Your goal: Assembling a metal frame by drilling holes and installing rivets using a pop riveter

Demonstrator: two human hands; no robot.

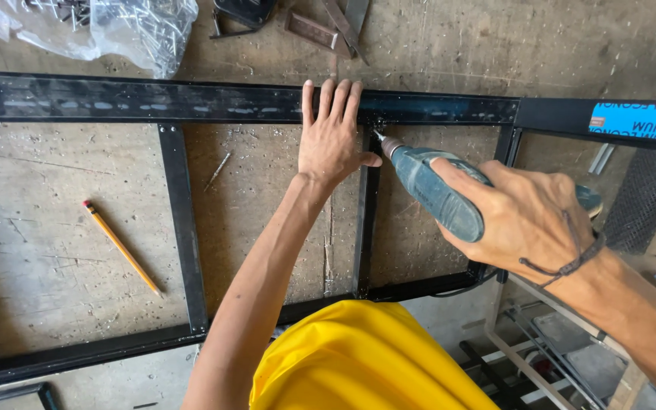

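Observation:
A black metal frame (184, 228) with a long top rail and upright bars lies flat on a worn wooden workbench. My left hand (331, 137) rests flat with spread fingers on the bench and over the top rail, just left of one upright bar. My right hand (529, 216) grips a blue-grey power drill (434, 190). The drill's bit touches the joint where that upright bar meets the top rail, just beside my left thumb.
A yellow pencil (121, 247) lies on the bench at the left. A clear plastic bag of screws (108, 26) and some metal tools (320, 26) sit beyond the frame. A blue label (639, 121) marks the rail's right end. The bench edge drops off at lower right.

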